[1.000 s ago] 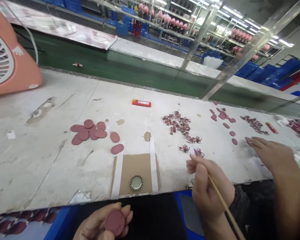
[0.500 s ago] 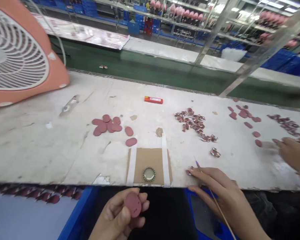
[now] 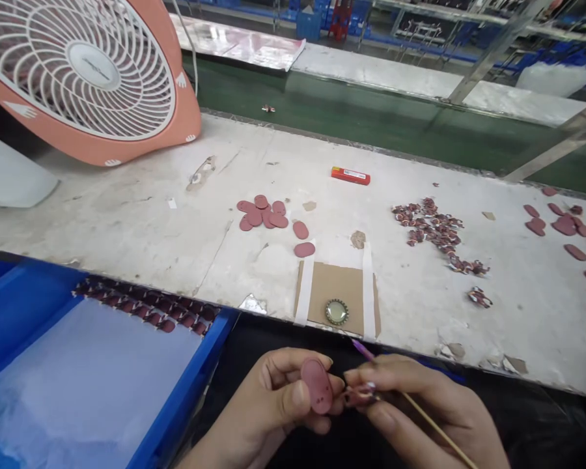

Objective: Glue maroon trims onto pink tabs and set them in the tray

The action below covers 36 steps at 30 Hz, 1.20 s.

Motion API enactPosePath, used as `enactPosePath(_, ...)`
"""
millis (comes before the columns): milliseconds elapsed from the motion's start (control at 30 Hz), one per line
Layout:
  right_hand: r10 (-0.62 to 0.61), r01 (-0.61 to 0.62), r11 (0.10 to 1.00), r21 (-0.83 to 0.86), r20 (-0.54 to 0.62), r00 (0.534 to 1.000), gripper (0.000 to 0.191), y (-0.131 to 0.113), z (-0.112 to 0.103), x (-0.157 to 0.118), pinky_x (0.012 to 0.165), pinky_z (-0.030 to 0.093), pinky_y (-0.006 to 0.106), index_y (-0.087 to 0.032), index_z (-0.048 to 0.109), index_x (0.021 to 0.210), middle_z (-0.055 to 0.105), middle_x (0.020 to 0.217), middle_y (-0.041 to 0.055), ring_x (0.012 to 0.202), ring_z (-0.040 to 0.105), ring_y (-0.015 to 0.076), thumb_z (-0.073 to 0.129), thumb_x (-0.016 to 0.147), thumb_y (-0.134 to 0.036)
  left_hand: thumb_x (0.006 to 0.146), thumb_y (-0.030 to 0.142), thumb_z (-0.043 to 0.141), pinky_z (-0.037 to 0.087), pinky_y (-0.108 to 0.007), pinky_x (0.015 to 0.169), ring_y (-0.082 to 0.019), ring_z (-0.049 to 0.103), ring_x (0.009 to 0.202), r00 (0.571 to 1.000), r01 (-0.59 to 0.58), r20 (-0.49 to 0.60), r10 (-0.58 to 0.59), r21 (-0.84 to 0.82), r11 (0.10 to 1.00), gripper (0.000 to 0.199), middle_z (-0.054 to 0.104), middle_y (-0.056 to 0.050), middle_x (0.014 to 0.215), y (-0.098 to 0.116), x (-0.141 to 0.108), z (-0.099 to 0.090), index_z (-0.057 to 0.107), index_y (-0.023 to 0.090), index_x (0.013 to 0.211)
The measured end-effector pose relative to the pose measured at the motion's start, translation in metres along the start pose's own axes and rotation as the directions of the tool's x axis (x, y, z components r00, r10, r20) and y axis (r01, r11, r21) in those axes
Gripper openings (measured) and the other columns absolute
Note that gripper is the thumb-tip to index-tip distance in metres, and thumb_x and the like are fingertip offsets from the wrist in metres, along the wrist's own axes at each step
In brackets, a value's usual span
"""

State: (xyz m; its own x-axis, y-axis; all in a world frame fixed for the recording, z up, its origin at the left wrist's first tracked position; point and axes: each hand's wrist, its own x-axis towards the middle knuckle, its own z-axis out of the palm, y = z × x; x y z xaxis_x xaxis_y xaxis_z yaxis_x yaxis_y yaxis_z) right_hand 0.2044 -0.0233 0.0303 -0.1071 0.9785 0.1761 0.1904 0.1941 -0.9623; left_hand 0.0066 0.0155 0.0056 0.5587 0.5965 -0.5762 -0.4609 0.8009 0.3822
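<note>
Below the bench edge, my left hand (image 3: 273, 397) pinches a dark pink oval disc (image 3: 317, 387) with small holes near its lower end. Close beside it, my right hand (image 3: 415, 407) grips a small shiny reddish-brown part (image 3: 360, 395) between thumb and fingertip. A thin brush (image 3: 439, 430) with a purple front section also rests in that hand, its tip pointing up and left. Whether the part touches the disc I cannot tell. Above the hands, a bottle cap (image 3: 336, 312) lies open side up on a cardboard piece (image 3: 342, 280) taped to the bench.
Loose pink discs (image 3: 264, 215) lie left of the cardboard. A pile of small reddish-brown parts (image 3: 434, 228) is on the right, with more discs (image 3: 566, 225) beyond. A red lighter-like object (image 3: 350, 176), an orange fan (image 3: 185, 111) and a blue bin (image 3: 185, 378) holding rows of assembled pieces surround them.
My right hand has left the bench top with the small part and brush, moving left to beside my left hand. The view has swung right-to-left, showing more of the bin; the co-worker's hand is out of view.
</note>
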Motion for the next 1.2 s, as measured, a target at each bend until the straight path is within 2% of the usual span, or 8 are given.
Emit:
enactPosePath(133,-0.021,0.015,0.997,-0.082,-0.075,0.997,0.028,0.001,0.022,0.008,0.07,0.064,0.018,-0.029,0.072,0.109,0.078,0.094,0.001,0.079,0.077,0.0164,0.072,0.087,-0.011,0.058,0.035,0.096,0.052,-0.018,0.061,-0.01,0.065,0.061,0.994,-0.11,-0.013,0.11,0.016,0.994,0.031,0.074,-0.001,0.065,0.0,-0.006,-0.001,0.084,0.02,0.081)
enactPosePath(367,-0.017,0.0,0.957,-0.288,-0.056,0.998,0.027,0.004,0.022,0.001,0.073,0.062,0.013,-0.029,0.072,0.113,0.077,0.096,-0.0019,0.079,0.076,0.0123,0.072,0.089,-0.015,0.061,0.038,0.094,0.052,-0.018,0.062,-0.011,0.065,0.064,0.993,-0.119,0.006,0.119,0.099,0.988,0.029,0.079,-0.004,0.074,0.002,-0.009,-0.007,0.084,0.019,0.08)
enactPosePath(633,0.293,-0.28,0.953,-0.117,0.119,0.948,0.01,-0.004,0.017,0.013,0.063,0.062,0.014,-0.024,0.075,0.098,0.077,0.085,-0.0002,0.071,0.076,0.0144,0.07,0.09,-0.02,0.062,0.04,0.093,0.052,-0.017,0.061,-0.011,0.066,0.064,0.995,-0.097,0.039,0.093,0.121,0.988,0.03,0.077,-0.003,0.071,0.005,-0.01,-0.006,0.084,0.019,0.081)
enactPosePath(833,0.422,-0.425,0.896,0.131,0.051,0.905,0.01,-0.003,0.022,0.01,0.064,0.06,0.015,-0.026,0.079,0.095,0.077,0.08,-0.0004,0.067,0.074,0.0137,0.077,0.085,-0.028,0.065,0.038,0.092,0.053,-0.016,0.061,-0.01,0.066,0.063,0.991,-0.089,0.115,0.071,0.162,0.983,0.026,0.077,-0.003,0.071,0.006,-0.011,-0.011,0.084,0.019,0.081)
enactPosePath(900,0.433,-0.444,0.878,0.18,0.1,0.896,0.01,-0.004,0.023,0.009,0.065,0.06,0.015,-0.025,0.079,0.095,0.077,0.08,0.0005,0.068,0.074,0.014,0.077,0.085,-0.028,0.065,0.039,0.092,0.054,-0.016,0.061,-0.011,0.068,0.066,0.992,-0.069,0.12,0.05,0.156,0.985,0.027,0.077,-0.004,0.072,0.005,-0.011,-0.014,0.084,0.018,0.081)
enactPosePath(1067,0.593,-0.589,0.773,0.236,0.063,0.803,0.015,-0.016,0.023,0.012,0.068,0.06,0.018,-0.024,0.078,0.086,0.077,0.08,0.0027,0.072,0.074,0.0162,0.084,0.078,-0.035,0.068,0.037,0.091,0.057,-0.015,0.057,-0.012,0.071,0.071,0.99,0.05,0.135,-0.05,0.002,0.999,0.027,0.073,-0.003,0.074,-0.001,-0.008,-0.023,0.082,0.016,0.084)
enactPosePath(1133,0.558,-0.548,0.809,0.212,0.017,0.83,0.013,-0.021,0.024,0.014,0.068,0.059,0.018,-0.025,0.077,0.086,0.076,0.082,0.0019,0.073,0.073,0.0155,0.084,0.079,-0.035,0.07,0.037,0.089,0.059,-0.014,0.056,-0.011,0.07,0.071,0.984,0.071,0.167,-0.062,-0.05,0.996,0.027,0.071,-0.003,0.073,-0.004,-0.006,-0.026,0.081,0.015,0.082)
enactPosePath(1200,0.433,-0.433,0.894,0.111,0.027,0.901,0.007,-0.023,0.024,0.017,0.067,0.057,0.016,-0.028,0.077,0.087,0.074,0.082,0.0004,0.074,0.071,0.0133,0.08,0.082,-0.031,0.071,0.037,0.089,0.059,-0.014,0.057,-0.01,0.069,0.07,0.981,0.082,0.181,-0.067,-0.074,0.994,0.027,0.07,-0.003,0.073,-0.006,-0.005,-0.027,0.08,0.014,0.083)
